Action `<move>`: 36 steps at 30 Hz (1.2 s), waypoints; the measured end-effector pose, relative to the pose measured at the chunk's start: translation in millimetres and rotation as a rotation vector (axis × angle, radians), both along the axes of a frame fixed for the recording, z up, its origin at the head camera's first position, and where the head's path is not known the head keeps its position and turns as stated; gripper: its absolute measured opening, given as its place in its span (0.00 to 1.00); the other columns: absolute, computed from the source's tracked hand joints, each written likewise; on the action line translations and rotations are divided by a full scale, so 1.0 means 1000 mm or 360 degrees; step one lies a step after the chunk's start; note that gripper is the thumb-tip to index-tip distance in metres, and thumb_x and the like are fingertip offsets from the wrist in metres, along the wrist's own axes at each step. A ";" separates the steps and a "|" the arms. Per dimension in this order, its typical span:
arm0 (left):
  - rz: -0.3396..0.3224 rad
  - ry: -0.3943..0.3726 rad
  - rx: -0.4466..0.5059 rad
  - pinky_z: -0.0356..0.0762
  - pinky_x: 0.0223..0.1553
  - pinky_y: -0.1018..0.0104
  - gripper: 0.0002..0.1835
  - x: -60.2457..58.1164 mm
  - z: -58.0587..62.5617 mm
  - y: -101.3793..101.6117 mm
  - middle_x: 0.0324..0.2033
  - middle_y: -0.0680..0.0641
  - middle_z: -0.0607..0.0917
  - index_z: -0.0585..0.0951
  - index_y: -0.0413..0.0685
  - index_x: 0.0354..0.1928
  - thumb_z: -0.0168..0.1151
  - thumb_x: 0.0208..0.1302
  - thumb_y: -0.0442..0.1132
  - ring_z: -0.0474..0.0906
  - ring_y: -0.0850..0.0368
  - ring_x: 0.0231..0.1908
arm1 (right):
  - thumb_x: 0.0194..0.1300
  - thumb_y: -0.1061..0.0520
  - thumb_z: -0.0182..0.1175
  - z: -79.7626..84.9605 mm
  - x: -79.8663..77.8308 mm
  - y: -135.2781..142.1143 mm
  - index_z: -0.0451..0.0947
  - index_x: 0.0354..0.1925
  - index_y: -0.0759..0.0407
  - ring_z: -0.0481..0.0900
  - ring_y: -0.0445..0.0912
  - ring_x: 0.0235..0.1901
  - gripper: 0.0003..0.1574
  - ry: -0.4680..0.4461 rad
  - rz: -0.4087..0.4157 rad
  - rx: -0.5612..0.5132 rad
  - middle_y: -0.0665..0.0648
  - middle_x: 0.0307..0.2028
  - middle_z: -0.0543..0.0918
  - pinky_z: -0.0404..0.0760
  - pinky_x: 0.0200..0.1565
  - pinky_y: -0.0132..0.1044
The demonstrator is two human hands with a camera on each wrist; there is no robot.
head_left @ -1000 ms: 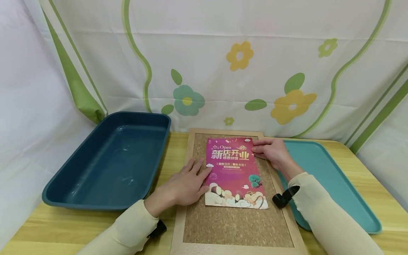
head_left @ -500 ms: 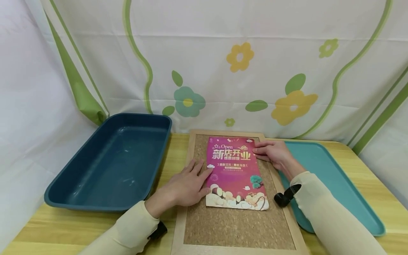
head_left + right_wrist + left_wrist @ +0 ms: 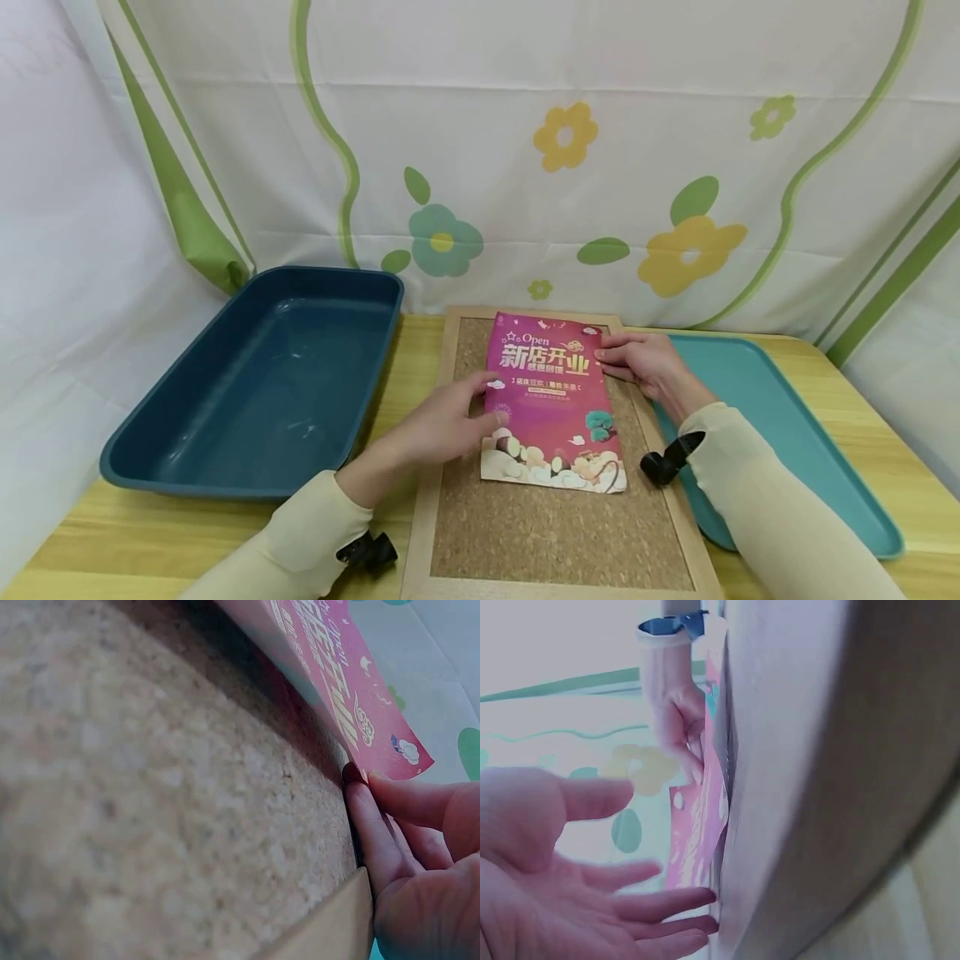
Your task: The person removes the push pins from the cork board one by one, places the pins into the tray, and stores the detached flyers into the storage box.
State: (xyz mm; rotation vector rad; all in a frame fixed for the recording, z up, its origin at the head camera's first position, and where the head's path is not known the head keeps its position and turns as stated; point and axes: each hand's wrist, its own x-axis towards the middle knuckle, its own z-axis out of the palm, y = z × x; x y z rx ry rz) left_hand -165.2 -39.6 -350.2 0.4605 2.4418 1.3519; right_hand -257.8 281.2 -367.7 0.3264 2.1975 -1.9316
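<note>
A pink-purple flyer [image 3: 551, 408] with gold Chinese lettering and "Open" overlaps the framed corkboard [image 3: 555, 533]. My right hand [image 3: 643, 364] pinches its upper right edge between thumb and fingers. In the right wrist view the flyer's edge [image 3: 330, 697] stands up off the cork, with a shadow beneath it. My left hand [image 3: 438, 421] is at the flyer's left side, thumb and fingers spread apart. Seen from the left wrist, the left hand's fingers [image 3: 660, 904] are loosely extended and the flyer [image 3: 694, 832] shows beyond them, bowed away from the board.
A deep dark blue tub [image 3: 262, 400] sits at the left of the wooden table [image 3: 135, 533]. To the right lies a flat teal tray [image 3: 780, 442], partly under the right forearm. A white curtain [image 3: 480, 125] with flowers hangs close behind the board.
My left hand has lifted from its flat rest at the flyer's left edge, its thumb now apart from the fingers. The flyer's top has risen slightly; the right hand keeps its pinch.
</note>
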 end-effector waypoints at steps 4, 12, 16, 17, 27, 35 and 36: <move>0.0186 -0.0213 0.0260 0.79 0.69 0.46 0.37 -0.002 0.002 0.002 0.73 0.38 0.77 0.63 0.39 0.81 0.64 0.77 0.41 0.79 0.43 0.67 | 0.76 0.64 0.63 0.000 -0.001 0.000 0.67 0.76 0.71 0.91 0.36 0.33 0.35 -0.0008 -0.0028 -0.0033 0.48 0.40 0.85 0.90 0.45 0.33; 0.0285 -0.0388 0.0577 0.77 0.71 0.47 0.33 0.000 -0.001 0.004 0.76 0.33 0.72 0.65 0.31 0.78 0.57 0.72 0.26 0.76 0.39 0.71 | 0.77 0.64 0.61 0.001 -0.003 0.000 0.66 0.77 0.69 0.92 0.37 0.31 0.35 -0.0065 -0.0094 -0.0068 0.44 0.32 0.87 0.90 0.42 0.32; 0.0323 -0.0391 0.0584 0.73 0.74 0.46 0.33 0.002 -0.002 0.006 0.76 0.32 0.71 0.65 0.32 0.78 0.54 0.72 0.23 0.73 0.38 0.74 | 0.77 0.63 0.61 0.003 -0.003 0.001 0.65 0.78 0.68 0.92 0.38 0.30 0.37 -0.0099 -0.0107 -0.0099 0.44 0.31 0.87 0.90 0.42 0.32; 0.0329 -0.0401 0.0586 0.72 0.74 0.46 0.33 0.003 -0.001 0.007 0.77 0.33 0.70 0.65 0.32 0.78 0.53 0.72 0.23 0.73 0.38 0.74 | 0.77 0.63 0.61 0.004 -0.003 0.001 0.64 0.78 0.67 0.92 0.38 0.30 0.37 -0.0107 -0.0110 -0.0112 0.44 0.31 0.87 0.90 0.41 0.32; 0.0411 -0.0438 0.0656 0.81 0.67 0.48 0.32 0.003 0.007 0.002 0.74 0.33 0.74 0.67 0.32 0.78 0.51 0.71 0.22 0.77 0.40 0.71 | 0.77 0.63 0.61 0.009 -0.002 -0.009 0.64 0.79 0.65 0.91 0.35 0.31 0.37 -0.0080 -0.0093 -0.0161 0.45 0.37 0.86 0.89 0.40 0.29; 0.0471 -0.0483 0.0721 0.80 0.68 0.49 0.26 -0.003 0.016 -0.007 0.71 0.33 0.78 0.67 0.32 0.77 0.45 0.81 0.31 0.82 0.42 0.65 | 0.78 0.61 0.60 0.021 -0.011 -0.024 0.65 0.79 0.65 0.91 0.34 0.32 0.36 -0.0017 -0.0114 -0.0152 0.62 0.63 0.78 0.88 0.41 0.27; 0.0469 -0.0483 0.0721 0.80 0.69 0.49 0.26 -0.004 0.018 -0.009 0.71 0.34 0.78 0.67 0.32 0.77 0.45 0.82 0.32 0.82 0.43 0.65 | 0.79 0.61 0.59 0.023 -0.011 -0.027 0.64 0.79 0.65 0.90 0.34 0.32 0.36 -0.0009 -0.0106 -0.0150 0.63 0.66 0.76 0.88 0.42 0.27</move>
